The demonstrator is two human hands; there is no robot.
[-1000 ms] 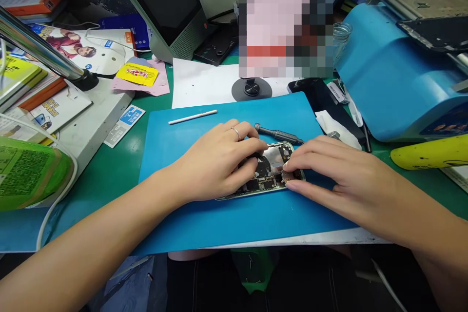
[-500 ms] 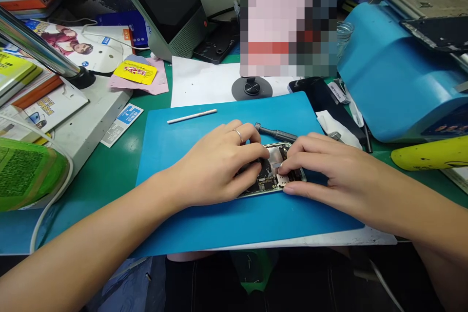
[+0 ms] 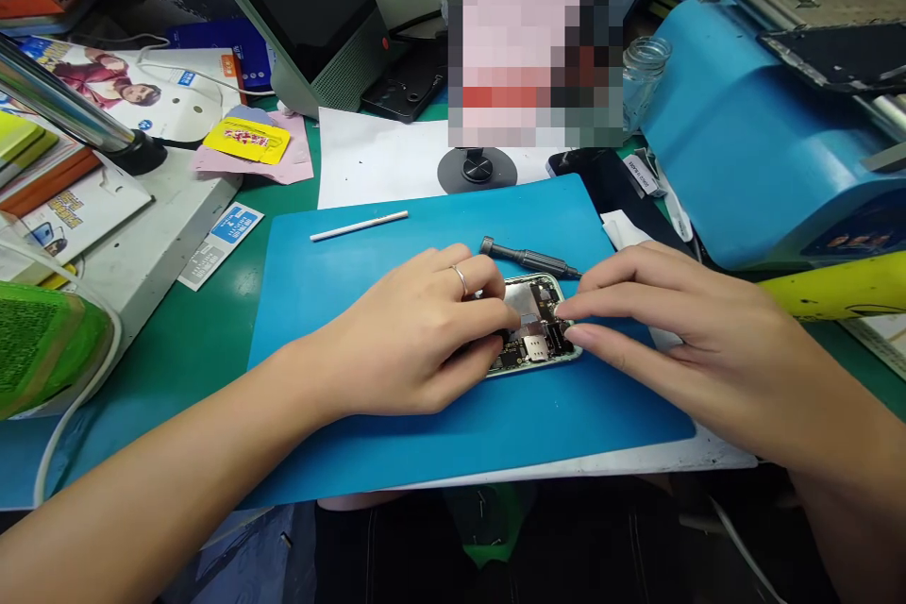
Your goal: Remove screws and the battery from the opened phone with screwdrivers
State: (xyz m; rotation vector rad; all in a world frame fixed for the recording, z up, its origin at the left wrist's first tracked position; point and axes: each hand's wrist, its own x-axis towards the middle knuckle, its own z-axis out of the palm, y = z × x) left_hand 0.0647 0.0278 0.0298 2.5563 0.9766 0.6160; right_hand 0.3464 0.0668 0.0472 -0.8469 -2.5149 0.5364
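Observation:
An opened phone [image 3: 536, 326] with its boards bared lies on a blue work mat [image 3: 354, 302]. My left hand [image 3: 417, 335], a ring on one finger, lies over the phone's left part with curled fingers pressing on its inside. My right hand [image 3: 672, 326] reaches in from the right, its fingertips pinched together at the phone's right edge; what they pinch is too small to make out. A dark screwdriver [image 3: 528, 257] lies just behind the phone, untouched. Much of the phone is hidden under my left hand.
A thin white stick [image 3: 359, 226] lies on the mat's far left. A blue machine [image 3: 764, 132] and a yellow object [image 3: 842, 288] stand at right, a glass jar [image 3: 644, 75] behind. A stand base [image 3: 477, 169], a monitor [image 3: 304, 0] and packages are at the back and left.
The view has shifted a little. My right hand's fingertips have moved from the phone's lower right corner up along its right edge; my left hand stays on the phone.

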